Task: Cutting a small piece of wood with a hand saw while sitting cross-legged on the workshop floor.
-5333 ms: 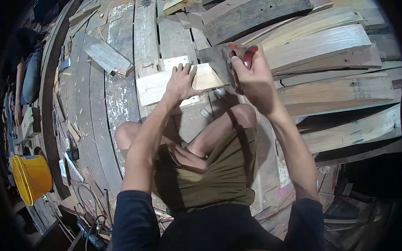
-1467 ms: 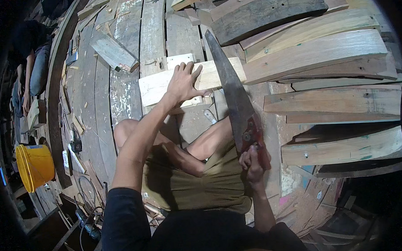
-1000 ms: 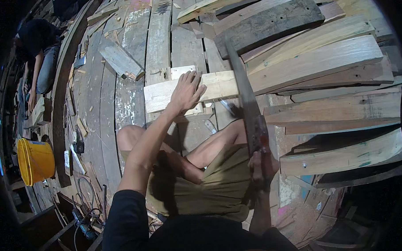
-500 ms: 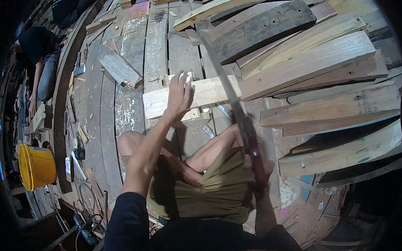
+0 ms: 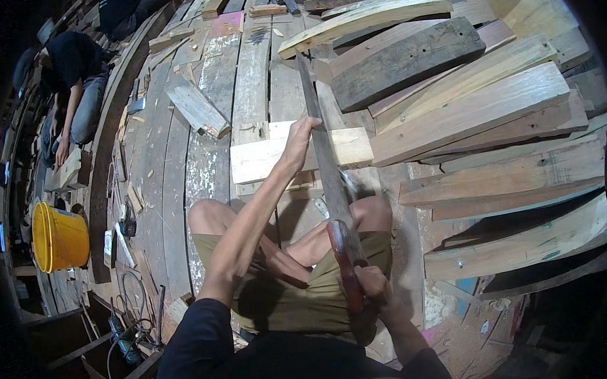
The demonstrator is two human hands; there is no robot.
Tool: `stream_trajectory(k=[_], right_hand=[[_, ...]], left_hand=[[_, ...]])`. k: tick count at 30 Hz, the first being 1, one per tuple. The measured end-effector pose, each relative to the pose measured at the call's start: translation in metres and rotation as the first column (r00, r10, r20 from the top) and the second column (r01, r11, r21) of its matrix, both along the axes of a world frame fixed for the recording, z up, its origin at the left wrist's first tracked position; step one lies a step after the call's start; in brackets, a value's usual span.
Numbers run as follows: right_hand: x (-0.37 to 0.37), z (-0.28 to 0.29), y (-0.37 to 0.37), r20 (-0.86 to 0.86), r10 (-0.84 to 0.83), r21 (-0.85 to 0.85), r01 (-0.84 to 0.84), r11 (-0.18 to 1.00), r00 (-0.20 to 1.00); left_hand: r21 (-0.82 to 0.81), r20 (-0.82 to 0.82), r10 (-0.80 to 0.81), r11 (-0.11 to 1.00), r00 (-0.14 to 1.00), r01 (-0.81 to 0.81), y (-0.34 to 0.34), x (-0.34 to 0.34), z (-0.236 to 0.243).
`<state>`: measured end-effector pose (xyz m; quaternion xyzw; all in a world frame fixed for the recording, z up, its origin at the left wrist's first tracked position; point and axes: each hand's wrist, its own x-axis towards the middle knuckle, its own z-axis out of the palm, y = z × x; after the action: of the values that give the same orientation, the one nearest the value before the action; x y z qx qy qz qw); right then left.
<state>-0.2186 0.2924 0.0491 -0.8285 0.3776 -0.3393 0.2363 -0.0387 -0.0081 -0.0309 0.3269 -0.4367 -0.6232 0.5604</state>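
saw (image 5: 324, 163) now edge-up across pale board (image 5: 262, 159), left hand (image 5: 298, 141) alongside

A long handsaw (image 5: 324, 169) with a dark, narrow steel blade and a reddish wooden handle (the handle sits low, near the person's lap) stands on edge across a pale, short plank (image 5: 269, 157). The plank lies flat and crosswise on the weathered floor boards, its light fresh-cut faces bright, and the blade crosses it near its right end.
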Motion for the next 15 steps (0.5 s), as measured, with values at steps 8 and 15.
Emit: stream_trajectory(k=[8,15], right_hand=[[0.0,0.037,-0.001,0.053,0.028,-0.137,-0.02,0.99,0.998],[-0.003,0.012,0.008,0.496,-0.78,0.718,0.325,0.616,0.382]], left_hand=[[-0.141,0.229,-0.105,0.98,0.968,0.14,0.0,0.013,0.029],[-0.218,0.628,0.174,0.975,0.759,-0.044,0.006,0.013,0.01]])
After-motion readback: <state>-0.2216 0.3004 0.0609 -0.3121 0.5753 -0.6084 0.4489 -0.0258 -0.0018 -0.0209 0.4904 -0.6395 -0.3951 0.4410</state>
